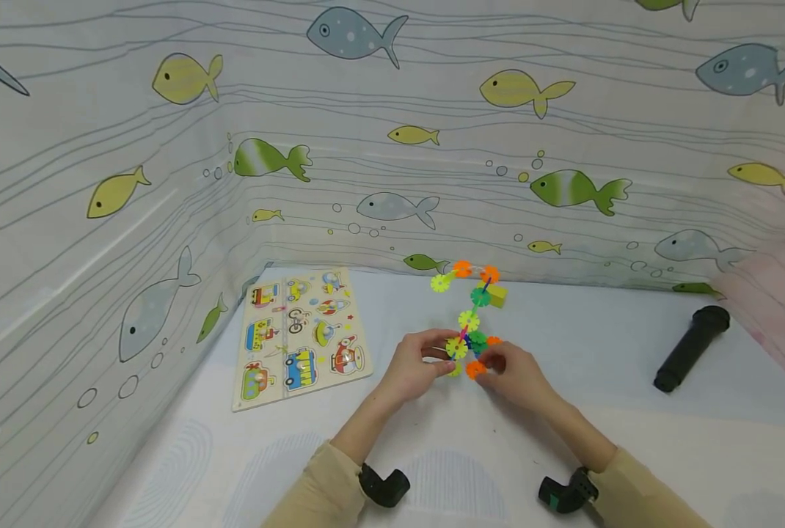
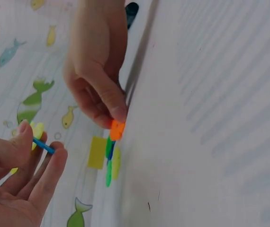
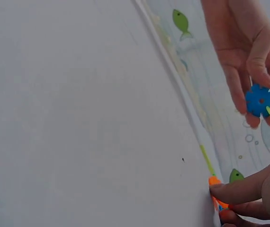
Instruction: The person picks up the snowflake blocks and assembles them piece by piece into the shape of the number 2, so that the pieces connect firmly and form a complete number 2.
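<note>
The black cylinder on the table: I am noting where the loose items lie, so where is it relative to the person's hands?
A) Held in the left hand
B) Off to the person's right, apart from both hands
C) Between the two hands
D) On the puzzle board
B: the black cylinder lies alone on the table, well off to the right of the right hand and the left hand, which hold the snowflake-piece toy.
</note>
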`<state>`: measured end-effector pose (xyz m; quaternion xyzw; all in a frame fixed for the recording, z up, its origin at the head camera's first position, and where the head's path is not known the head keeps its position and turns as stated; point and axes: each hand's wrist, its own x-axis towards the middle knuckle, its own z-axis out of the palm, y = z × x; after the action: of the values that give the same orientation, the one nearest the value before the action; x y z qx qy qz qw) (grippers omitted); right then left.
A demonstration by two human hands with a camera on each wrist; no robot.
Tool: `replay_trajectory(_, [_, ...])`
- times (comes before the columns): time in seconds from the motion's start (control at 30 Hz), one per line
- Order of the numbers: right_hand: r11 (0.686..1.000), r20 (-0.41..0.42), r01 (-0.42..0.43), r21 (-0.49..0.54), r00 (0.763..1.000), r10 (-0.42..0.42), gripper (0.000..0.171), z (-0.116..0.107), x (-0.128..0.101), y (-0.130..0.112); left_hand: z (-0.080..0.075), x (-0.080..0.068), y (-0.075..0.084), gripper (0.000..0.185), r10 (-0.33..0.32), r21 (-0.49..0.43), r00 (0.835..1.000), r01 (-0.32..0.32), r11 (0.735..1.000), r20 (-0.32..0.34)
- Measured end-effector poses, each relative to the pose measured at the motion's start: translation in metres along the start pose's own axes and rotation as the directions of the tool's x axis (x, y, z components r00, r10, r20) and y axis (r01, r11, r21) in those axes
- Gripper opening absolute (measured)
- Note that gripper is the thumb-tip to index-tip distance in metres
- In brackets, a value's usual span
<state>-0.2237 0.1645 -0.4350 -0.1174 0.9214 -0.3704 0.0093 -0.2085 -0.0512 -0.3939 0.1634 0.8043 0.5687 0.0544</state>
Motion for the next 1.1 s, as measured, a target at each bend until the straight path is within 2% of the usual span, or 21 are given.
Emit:
replay_trajectory(0.37, [0.998,0.024,-0.001,0.058,1.000,0.000,0.024,-0.002,-0.012,-0.003,0.000,-0.002,0.002,0.042,0.016,-0.011,1.000,-0.016,1.000,0.005])
replay_trajectory(0.67, [0.983,0.071,0.016,0.181,0.997,-0.029,0.016,-0.008,-0.020,-0.012,0.004,-0.001,0.001,0.041,0.030,-0.024,1.000,-0.030,0.999,0.003])
replay_trajectory(0.83, [0.963,0.133,0.019,0.268,0.989,-0.057,0.016,-0.010,-0.025,-0.022,0.005,0.000,0.001,0.042,0.037,-0.063,0.999,-0.037,0.997,-0.002])
replay_trajectory(1.0, [0.922,0.223,-0.021,0.386,0.972,-0.071,0.017,-0.008,-0.028,-0.028,0.006,-0.002,0.003,0.041,0.014,-0.095,1.000,-0.014,0.995,-0.004])
replay_trajectory(1.1, [0.905,0.263,-0.041,0.423,0.962,-0.079,0.016,-0.004,-0.029,-0.030,0.007,-0.002,0.004,0.041,0.001,-0.101,1.000,-0.001,0.995,-0.002])
